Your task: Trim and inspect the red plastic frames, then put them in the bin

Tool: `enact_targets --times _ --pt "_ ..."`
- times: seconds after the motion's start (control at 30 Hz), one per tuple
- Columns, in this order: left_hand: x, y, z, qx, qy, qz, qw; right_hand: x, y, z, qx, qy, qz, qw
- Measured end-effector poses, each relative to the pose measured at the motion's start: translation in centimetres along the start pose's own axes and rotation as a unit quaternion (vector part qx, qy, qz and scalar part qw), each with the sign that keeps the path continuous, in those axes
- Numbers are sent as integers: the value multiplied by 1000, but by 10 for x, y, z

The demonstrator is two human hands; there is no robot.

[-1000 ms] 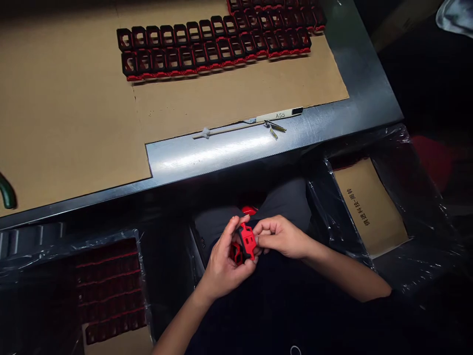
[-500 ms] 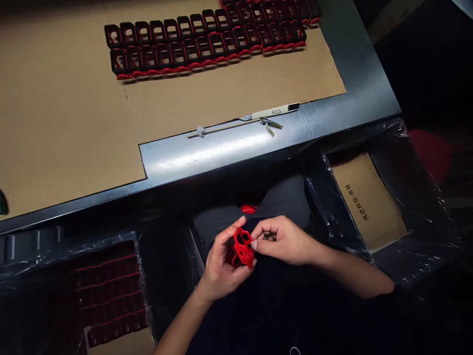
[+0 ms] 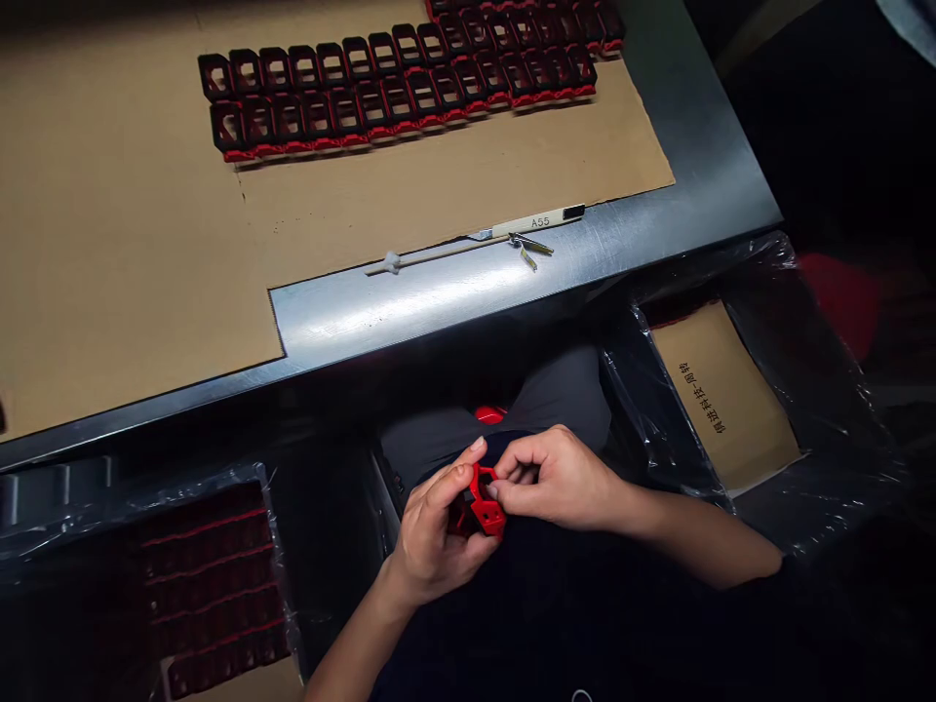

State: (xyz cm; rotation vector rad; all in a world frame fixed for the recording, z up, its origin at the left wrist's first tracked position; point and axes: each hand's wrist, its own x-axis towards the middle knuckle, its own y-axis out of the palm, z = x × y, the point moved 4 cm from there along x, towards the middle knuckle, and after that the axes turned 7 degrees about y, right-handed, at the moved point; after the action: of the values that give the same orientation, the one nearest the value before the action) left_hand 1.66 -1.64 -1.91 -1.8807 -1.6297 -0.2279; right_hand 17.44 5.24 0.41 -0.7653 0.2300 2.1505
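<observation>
Below the table edge, over my lap, both my hands meet on a small red plastic part [image 3: 483, 502]. My left hand [image 3: 435, 536] cups it from below, its fingers curled round it. From the right, my right hand [image 3: 560, 478] pinches the part's right edge with thumb and forefinger. Part of the red piece is hidden inside my left palm. On the brown cardboard sheet [image 3: 132, 224] at the back of the table lie rows of black-and-red parts [image 3: 402, 83].
A pen marked A55 [image 3: 537, 222], a thin stick [image 3: 431, 255] and a small metal clip [image 3: 527, 249] lie on the steel table [image 3: 439, 292]. A plastic-lined bin [image 3: 731, 400] with a cardboard sheet is at right; a bin of red parts [image 3: 205, 575] at left.
My hands have turned the red part between them and closed in on it. The view has shifted slightly, so the table things sit a bit further left and up.
</observation>
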Motion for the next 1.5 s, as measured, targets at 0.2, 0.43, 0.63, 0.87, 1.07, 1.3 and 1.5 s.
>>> enact_targets --times 0.2,0.43,0.63,0.87,1.07,1.3,1.5 --pt "-1 -1 -1 19 3 -5 1000 -4 -3 7 -19 -13 16 1000" --pt "-2 -1 1 8 15 4 1000 -3 -6 1 6 28 52 998" --pt "-3 0 2 17 6 -2 1000 -1 -5 -1 8 30 52 998" --pt "-4 0 1 18 12 -9 1000 -1 -6 0 38 40 93 994" --pt "-2 -3 -1 44 13 5 999 -3 -2 1 12 52 55 997" --pt "-3 -4 -4 56 10 -13 998 -4 -3 4 29 29 85 996" --pt "-5 -4 -3 65 19 -3 998 -3 0 5 -16 38 31 999"
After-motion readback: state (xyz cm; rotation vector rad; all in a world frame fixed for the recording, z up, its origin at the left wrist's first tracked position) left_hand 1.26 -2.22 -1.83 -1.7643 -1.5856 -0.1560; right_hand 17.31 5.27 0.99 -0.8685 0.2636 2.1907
